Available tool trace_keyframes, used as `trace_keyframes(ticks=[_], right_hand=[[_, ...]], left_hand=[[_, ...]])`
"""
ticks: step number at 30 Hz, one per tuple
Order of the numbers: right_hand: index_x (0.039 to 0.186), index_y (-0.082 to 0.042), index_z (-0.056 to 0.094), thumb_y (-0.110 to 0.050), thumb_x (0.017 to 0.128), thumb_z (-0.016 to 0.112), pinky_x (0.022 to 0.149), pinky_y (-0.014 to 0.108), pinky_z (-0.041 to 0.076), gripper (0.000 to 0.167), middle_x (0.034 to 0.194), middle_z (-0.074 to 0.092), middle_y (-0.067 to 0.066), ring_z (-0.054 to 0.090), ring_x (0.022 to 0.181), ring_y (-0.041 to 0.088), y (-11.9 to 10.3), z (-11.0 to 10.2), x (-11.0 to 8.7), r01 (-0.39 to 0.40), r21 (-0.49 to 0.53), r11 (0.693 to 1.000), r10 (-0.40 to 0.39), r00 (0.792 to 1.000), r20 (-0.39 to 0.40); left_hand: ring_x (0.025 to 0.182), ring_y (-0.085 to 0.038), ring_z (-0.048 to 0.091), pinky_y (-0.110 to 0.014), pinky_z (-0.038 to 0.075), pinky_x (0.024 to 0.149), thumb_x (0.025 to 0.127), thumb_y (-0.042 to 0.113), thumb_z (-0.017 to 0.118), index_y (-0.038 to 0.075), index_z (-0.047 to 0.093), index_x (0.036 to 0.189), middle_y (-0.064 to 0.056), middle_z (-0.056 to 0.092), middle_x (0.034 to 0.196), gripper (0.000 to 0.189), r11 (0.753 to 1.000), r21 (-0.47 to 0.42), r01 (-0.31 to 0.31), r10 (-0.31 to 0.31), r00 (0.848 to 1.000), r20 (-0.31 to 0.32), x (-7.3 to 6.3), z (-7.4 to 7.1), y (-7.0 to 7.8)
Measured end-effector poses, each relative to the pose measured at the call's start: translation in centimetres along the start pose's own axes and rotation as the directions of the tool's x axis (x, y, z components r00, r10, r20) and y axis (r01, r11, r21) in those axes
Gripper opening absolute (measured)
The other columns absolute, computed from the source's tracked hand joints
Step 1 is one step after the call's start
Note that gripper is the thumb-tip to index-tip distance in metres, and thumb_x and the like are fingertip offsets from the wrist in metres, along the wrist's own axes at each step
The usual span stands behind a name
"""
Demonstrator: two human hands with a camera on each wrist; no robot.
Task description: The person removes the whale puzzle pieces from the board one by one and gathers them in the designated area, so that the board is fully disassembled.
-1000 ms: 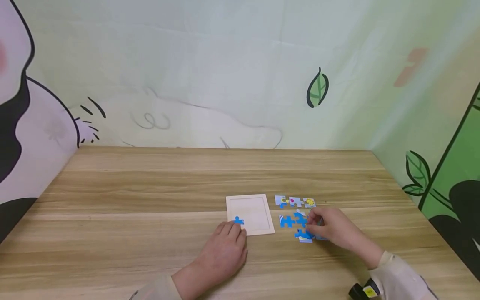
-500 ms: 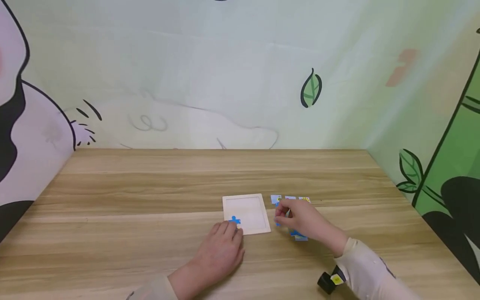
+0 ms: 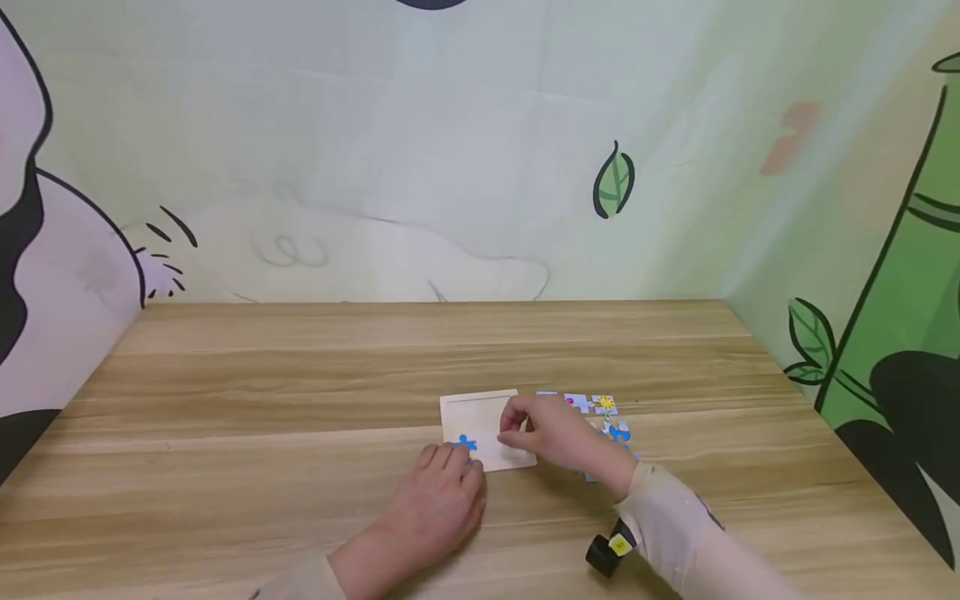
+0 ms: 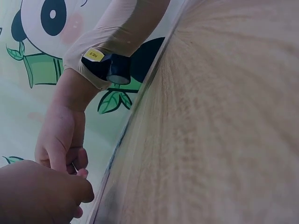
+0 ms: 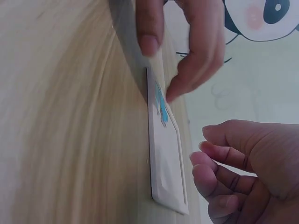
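Note:
A pale, square wooden puzzle tray (image 3: 491,465) lies on the table, a blue puzzle piece (image 3: 463,442) inside it at the lower left. My left hand (image 3: 442,500) rests at that corner, fingertips by the piece; in the right wrist view its fingers (image 5: 201,60) are loosely bent, the thumb apart from them. My right hand (image 3: 551,429) is over the tray's right side, thumb and index tips close together. In the right wrist view nothing shows between the right fingertips (image 5: 205,144); I cannot tell whether a small piece is hidden there.
Several loose puzzle pieces (image 3: 604,405) lie right of the tray, partly covered by the right hand. The wood-grain table (image 3: 300,375) reaches back to a painted wall (image 3: 360,167). A black wrist camera (image 3: 603,554) hangs below the right sleeve.
My right hand has moved left from the loose pieces to the tray. The left hand has stayed at the tray's lower left corner, and the head view has shifted slightly.

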State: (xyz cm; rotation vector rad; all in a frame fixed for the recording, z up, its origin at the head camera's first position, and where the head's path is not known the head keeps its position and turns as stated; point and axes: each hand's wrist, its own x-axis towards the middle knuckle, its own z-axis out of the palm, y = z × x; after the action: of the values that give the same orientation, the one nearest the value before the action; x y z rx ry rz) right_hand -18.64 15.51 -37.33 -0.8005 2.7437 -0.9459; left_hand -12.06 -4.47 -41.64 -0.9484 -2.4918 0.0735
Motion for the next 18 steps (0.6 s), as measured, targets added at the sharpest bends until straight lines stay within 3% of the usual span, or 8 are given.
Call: trace_keyframes(ticks=[7,14,18], right_hand=[[0.094,-0.008,0.066,-0.015,0.087,0.067,0.059,0.017,0.042,0.010,0.083,0.063,-0.001,0.048,0.061,0.006,-0.7,0.8,1.0,-0.011,0.009,1.000,0.010,0.999,0.043],[0.105,-0.003,0.068,-0.013,0.086,0.069,0.062,0.017,0.045,0.021,0.090,0.066,0.004,0.049,0.063,0.007,-1.0,1.4,1.5,0.015,0.006,1.000,-0.016,0.999,0.052],[0.107,-0.005,0.069,-0.016,0.085,0.071,0.064,0.018,0.045,0.025,0.093,0.066,0.004,0.050,0.066,0.009,-1.2,1.9,1.6,0.018,-0.061,0.998,-0.015,0.999,0.048]], left_hand=[[0.106,-0.032,0.060,-0.040,0.050,0.093,0.083,0.031,0.069,0.015,0.066,0.105,-0.016,0.062,0.109,0.027,1.000,0.004,0.008,-0.007,0.995,-0.101,-0.7,0.0,-0.6],[0.119,-0.037,0.056,-0.046,0.046,0.104,0.088,0.034,0.064,0.020,0.063,0.121,-0.021,0.060,0.124,0.035,0.996,-0.081,0.030,-0.029,1.000,0.010,-1.9,-0.5,-1.0],[0.125,-0.037,0.053,-0.047,0.043,0.107,0.089,0.035,0.062,0.019,0.061,0.124,-0.022,0.058,0.129,0.039,0.994,-0.102,0.042,-0.037,0.998,0.047,-2.6,-0.6,-1.2]])
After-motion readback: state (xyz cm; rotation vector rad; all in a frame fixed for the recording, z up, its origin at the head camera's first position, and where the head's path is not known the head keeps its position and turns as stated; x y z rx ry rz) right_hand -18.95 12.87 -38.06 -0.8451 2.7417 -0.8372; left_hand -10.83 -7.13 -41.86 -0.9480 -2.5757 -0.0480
